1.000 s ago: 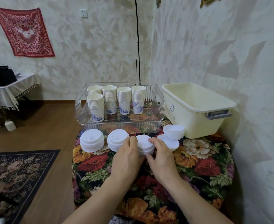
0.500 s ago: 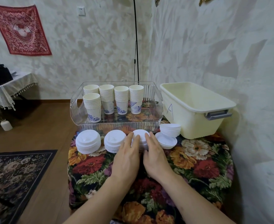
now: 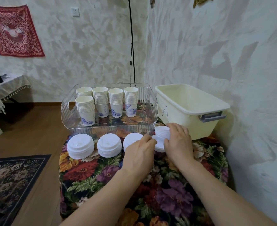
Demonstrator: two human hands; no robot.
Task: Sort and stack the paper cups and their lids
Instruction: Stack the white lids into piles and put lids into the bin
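Several stacks of paper cups (image 3: pixel 115 101) stand in a clear plastic tray (image 3: pixel 149 123). In front of it, white lid stacks (image 3: pixel 80 148) (image 3: pixel 109 145) (image 3: pixel 132 139) sit in a row on the floral table. My right hand (image 3: pixel 178 141) grips a taller lid stack (image 3: pixel 162 132) at the row's right end, fingers over its top and thumb at its side. My left hand (image 3: pixel 139 150) has its fingertips curled on the left edge of a low lid pile (image 3: pixel 159 146) beneath that stack. It partly hides the third stack.
A cream plastic bin (image 3: pixel 191 110) marked "A" stands at the right, close to the wall. The floral tablecloth (image 3: pixel 167 185) covers a small table. A lamp cord (image 3: pixel 132 46) hangs behind the tray. The wooden floor and a rug (image 3: pixel 12 181) lie to the left.
Both hands left the third lid stack and moved right. The right hand now grips the taller right-end stack; the left hand has reached the low pile.
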